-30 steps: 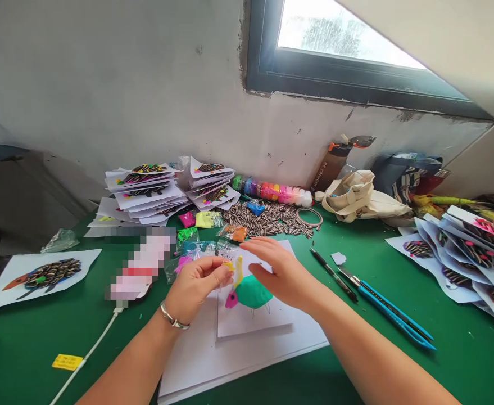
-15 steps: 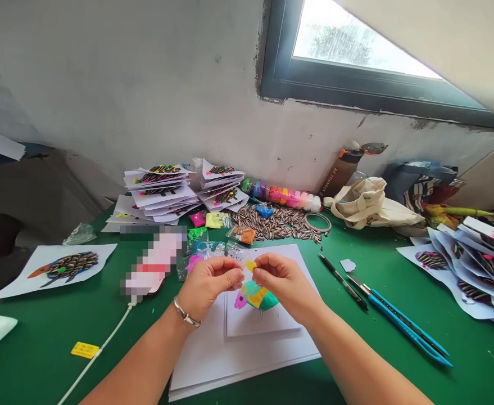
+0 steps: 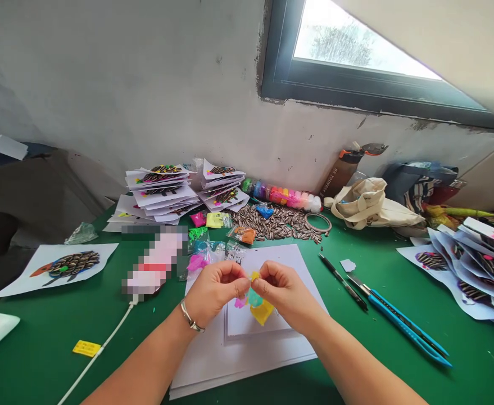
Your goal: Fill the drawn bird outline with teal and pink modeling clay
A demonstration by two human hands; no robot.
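My left hand [image 3: 218, 287] and my right hand [image 3: 284, 289] meet fingertip to fingertip above a stack of white paper [image 3: 247, 343]. Both are closed in a pinch on a small lump of yellow clay [image 3: 254, 277]. A yellow clay piece [image 3: 262, 311] hangs just below the fingers. Under it lies a clay figure with a teal body [image 3: 254, 297] and a pink head [image 3: 240, 302] on the top sheet; my hands hide much of it. A silver bracelet sits on my left wrist.
Sunflower seeds [image 3: 280, 222] and a row of coloured clay tubs [image 3: 282, 194] lie at the back. Stacks of finished seed pictures [image 3: 162, 191] stand back left, more at right [image 3: 474, 259]. Pens and blue tweezers [image 3: 402, 323] lie to the right, a cable [image 3: 99, 351] to the left.
My right hand went from flat over the figure to a pinch meeting my left hand. Both hands then dropped closer to the paper, and a yellow piece now hangs below them.
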